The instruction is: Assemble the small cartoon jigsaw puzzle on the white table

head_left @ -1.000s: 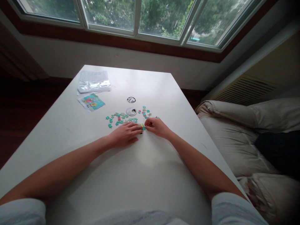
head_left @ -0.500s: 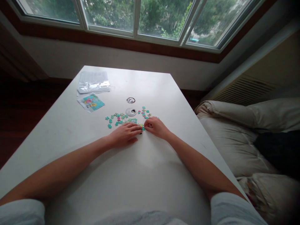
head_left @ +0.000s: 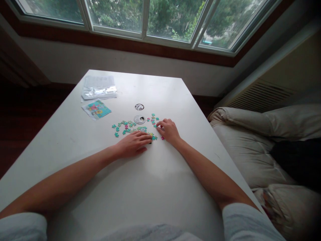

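Observation:
My left hand point(head_left: 134, 143) lies palm down with its fingers stretched over the lower edge of several joined puzzle pieces point(head_left: 141, 129). It covers part of them, and a few teal and yellow pieces point(head_left: 153, 137) show past its fingertips. To the right, my right hand point(head_left: 170, 131) hovers low with curved fingers, thumb and forefinger slightly apart. Their tips are beside a teal puzzle piece point(head_left: 154, 126); I cannot tell whether they touch it. A pink piece point(head_left: 163, 138) lies under the right hand's edge. Loose teal and pink pieces point(head_left: 126, 127) are scattered beyond the left hand.
Two round, silvery discs point(head_left: 139, 119) lie beyond the pieces on the white table point(head_left: 155, 201). At the far left are a picture card point(head_left: 97, 109) and a clear plastic bag point(head_left: 99, 87) with paper. A beige sofa point(head_left: 240, 150) stands along the right side.
My right hand has moved right and slightly away from the joined pieces, uncovering pieces by the left fingertips. Its fingers have opened a little. My left hand has stayed in place.

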`<action>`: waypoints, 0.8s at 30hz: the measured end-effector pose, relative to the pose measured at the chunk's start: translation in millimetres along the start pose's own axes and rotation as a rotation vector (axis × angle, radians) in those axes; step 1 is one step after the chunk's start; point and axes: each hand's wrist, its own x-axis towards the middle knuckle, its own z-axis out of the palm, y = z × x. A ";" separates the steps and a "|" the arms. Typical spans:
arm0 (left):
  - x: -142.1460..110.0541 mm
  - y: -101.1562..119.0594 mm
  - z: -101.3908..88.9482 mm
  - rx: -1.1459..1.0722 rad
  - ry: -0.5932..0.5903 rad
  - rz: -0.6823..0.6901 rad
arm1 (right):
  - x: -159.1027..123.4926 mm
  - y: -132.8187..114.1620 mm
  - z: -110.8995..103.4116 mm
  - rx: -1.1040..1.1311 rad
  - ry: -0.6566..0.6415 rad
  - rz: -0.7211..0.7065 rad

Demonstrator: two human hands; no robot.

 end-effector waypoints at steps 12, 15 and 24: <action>-0.1 -0.6 1.5 0.010 -0.002 0.002 | 1.7 -11.0 -6.8 0.176 -0.066 -0.042; 0.1 0.9 0.1 0.013 -0.010 -0.003 | 2.6 -12.5 -8.6 0.269 -0.050 -0.066; 0.3 1.0 0.6 0.008 -0.010 0.000 | 3.8 -15.7 -20.8 0.499 -0.107 -0.130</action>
